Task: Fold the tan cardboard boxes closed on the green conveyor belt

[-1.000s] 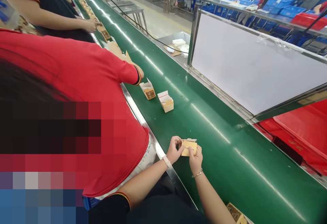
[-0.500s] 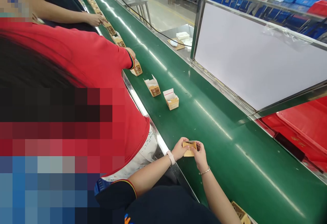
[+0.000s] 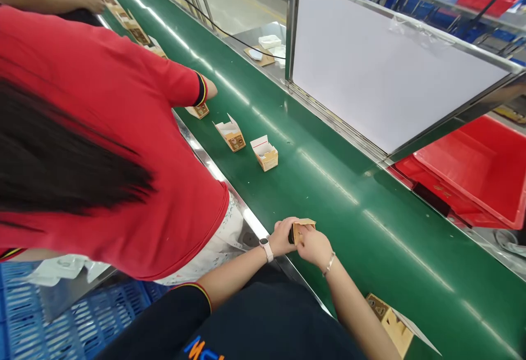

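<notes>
Over the near edge of the green conveyor belt, my left hand (image 3: 282, 238) grips the left side of a small tan cardboard box (image 3: 306, 222). My right hand (image 3: 315, 246) is on the box's right side, its fingers bent at the opening; what the fingertips pinch, if anything, is hidden. A dark patch shows at the box's left side. Farther up the belt stand an open box with a raised white flap (image 3: 267, 158) and another open box (image 3: 235, 140) to its left. A further open box (image 3: 395, 330) sits at the belt's near edge, right of my right forearm.
A person in a red shirt (image 3: 123, 86) leans over the green belt (image 3: 329, 228) at my left, beside a row of boxes. Across the belt stand a framed white panel (image 3: 382, 64) and a red bin (image 3: 493, 168). Blue crates (image 3: 74, 316) lie low at left.
The held box has turned and tilted, and my right hand has moved over its opening. The view has shifted, showing more of the box at lower right.
</notes>
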A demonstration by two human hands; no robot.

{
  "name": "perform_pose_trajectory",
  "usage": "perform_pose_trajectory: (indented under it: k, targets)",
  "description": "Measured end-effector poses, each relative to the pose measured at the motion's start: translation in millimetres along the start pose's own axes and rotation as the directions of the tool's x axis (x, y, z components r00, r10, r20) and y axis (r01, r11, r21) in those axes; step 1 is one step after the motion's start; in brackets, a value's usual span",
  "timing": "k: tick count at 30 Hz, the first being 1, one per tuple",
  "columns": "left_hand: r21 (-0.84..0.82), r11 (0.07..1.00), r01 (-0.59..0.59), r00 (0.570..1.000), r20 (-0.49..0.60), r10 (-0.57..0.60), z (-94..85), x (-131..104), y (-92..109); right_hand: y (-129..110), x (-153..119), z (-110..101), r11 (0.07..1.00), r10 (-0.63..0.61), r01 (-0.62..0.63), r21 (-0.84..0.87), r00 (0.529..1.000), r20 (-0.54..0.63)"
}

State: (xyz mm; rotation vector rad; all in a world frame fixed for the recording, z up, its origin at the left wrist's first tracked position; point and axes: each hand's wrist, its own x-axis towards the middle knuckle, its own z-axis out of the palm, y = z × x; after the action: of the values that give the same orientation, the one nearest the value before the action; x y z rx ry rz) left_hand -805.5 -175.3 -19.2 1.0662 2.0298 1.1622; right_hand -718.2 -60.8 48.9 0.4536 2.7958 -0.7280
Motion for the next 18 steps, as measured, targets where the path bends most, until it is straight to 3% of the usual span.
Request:
perform_pose_trajectory:
  k: [2, 5, 8, 12, 18]
  targets:
    - [0.028, 0.998, -0.059, 0.997, 0.043, 0.058, -2.0, 3, 3, -8, 8, -15, 0.993, 0.039, -0.018, -0.115, 0.983, 0.179]
    - [0.054, 0.994, -0.093, 0.993, 0.072, 0.089, -0.4, 3, 5, -13, 8, -27, 0.982, 0.061, -0.014, -0.189, 0.968, 0.242]
    - [0.069, 0.995, -0.071, 0.994, 0.094, 0.064, 6.5, 1, 6, -14, -10, -30, 0.975, 0.094, -0.052, -0.218, 0.977, 0.191]
    - [0.11, 0.994, -0.002, 0.998, 0.068, -0.005, 11.0, 1, 10, -8, -36, -30, 0.982, 0.101, -0.093, -0.164, 0.994, 0.04]
    - [0.143, 0.978, -0.151, 0.96, 0.257, 0.111, 7.6, 5, 19, 15, -39, -15, 0.978, 0.156, -0.152, -0.144, 0.988, 0.018]
